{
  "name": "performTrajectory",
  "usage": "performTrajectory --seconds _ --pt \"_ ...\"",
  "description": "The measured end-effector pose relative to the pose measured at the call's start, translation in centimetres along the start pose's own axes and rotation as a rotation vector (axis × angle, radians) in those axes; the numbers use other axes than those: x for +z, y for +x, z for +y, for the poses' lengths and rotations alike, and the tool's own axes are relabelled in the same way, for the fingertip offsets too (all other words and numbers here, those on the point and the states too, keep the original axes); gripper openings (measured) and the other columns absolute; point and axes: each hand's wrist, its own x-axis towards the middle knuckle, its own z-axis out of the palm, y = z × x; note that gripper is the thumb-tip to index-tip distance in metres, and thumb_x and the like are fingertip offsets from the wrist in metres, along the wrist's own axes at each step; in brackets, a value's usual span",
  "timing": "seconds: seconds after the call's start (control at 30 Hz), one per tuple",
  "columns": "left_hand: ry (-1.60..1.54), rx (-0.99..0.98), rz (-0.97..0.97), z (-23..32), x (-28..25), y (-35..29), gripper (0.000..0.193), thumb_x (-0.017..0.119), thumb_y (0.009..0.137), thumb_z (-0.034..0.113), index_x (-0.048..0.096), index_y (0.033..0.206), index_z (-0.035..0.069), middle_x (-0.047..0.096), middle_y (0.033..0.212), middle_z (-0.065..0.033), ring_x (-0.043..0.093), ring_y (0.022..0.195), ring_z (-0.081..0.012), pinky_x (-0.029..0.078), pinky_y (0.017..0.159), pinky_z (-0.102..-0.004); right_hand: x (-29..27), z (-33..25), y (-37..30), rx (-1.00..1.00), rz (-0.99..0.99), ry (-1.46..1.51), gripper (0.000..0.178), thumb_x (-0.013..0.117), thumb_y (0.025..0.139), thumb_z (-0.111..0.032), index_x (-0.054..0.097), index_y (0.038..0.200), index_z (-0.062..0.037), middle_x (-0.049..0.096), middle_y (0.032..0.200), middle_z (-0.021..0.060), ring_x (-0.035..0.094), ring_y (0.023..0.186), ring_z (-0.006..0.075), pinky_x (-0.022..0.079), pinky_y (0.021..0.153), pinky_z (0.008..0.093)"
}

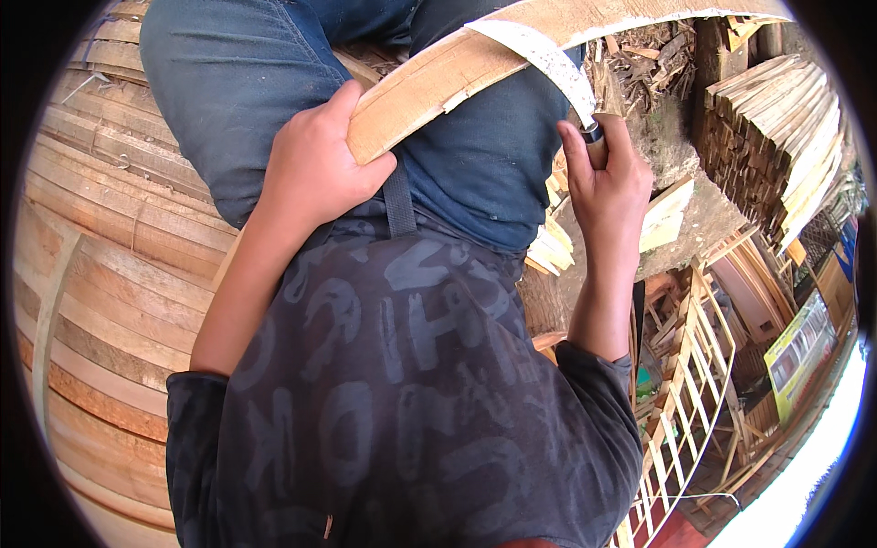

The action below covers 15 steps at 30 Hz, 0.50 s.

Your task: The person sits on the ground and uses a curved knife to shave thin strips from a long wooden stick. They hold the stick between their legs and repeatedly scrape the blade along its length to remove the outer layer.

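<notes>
Filling the left of the frame, long wooden planks (137,301) lie side by side, with a narrow pale batten (50,320) across them at the far left. At upper left, the left hand (315,169) has its fingers clenched around the near end of a wooden board (429,87), which runs above the blue trousers (237,91) from upper centre toward the upper right. A curved-bladed knife (544,59) crosses the board in the top centre, its blade overlapping the wood; whether the edge bites in cannot be told. Right of centre, the right hand (612,178) grasps the knife's dark handle in its fingers. At upper right stands a stack of split wooden strips (776,137); below it, toward lower right, is a slatted wooden lattice (683,416), then a yellowish signboard (804,352).
</notes>
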Motion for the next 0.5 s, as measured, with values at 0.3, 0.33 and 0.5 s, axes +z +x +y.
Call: performTrajectory --seconds 0.3,0.33,0.5 --pt "0.044 -0.025 0.003 0.1 -0.1 0.0 0.041 0.071 0.067 0.021 0.054 0.098 0.001 0.065 0.08 -0.022 0.064 0.079 -0.0407 0.052 0.07 -0.0454 -0.1 -0.6 0.3 -0.149 -0.039 -0.025 0.031 0.066 0.09 -0.032 0.051 0.083 -0.0062 0.058 0.061 0.0109 0.06 0.054 0.033 0.045 0.048 0.0425" --pt "0.043 -0.025 0.008 0.1 -0.1 0.0 0.041 0.071 0.067 0.021 0.055 0.099 0.001 0.065 0.08 -0.0221 0.065 0.079 -0.0406 0.052 0.07 -0.0454 -0.1 -0.9 0.3 -0.197 -0.036 -0.031 0.03 0.065 0.09 -0.032 0.05 0.082 -0.0067 0.058 0.062 0.0107 0.06 0.054 0.0329 0.046 0.048 0.0424" --pt "0.009 -0.018 0.02 0.2 0.0 -0.1 0.035 0.068 0.067 0.014 0.05 0.093 0.001 0.061 0.076 -0.023 0.06 0.076 -0.0445 0.048 0.065 -0.0449 -0.4 1.8 1.7 -0.136 0.042 -0.212 0.032 0.063 0.091 -0.035 0.051 0.079 -0.0083 0.058 0.061 0.0069 0.061 0.052 0.0276 0.045 0.046 0.0381"
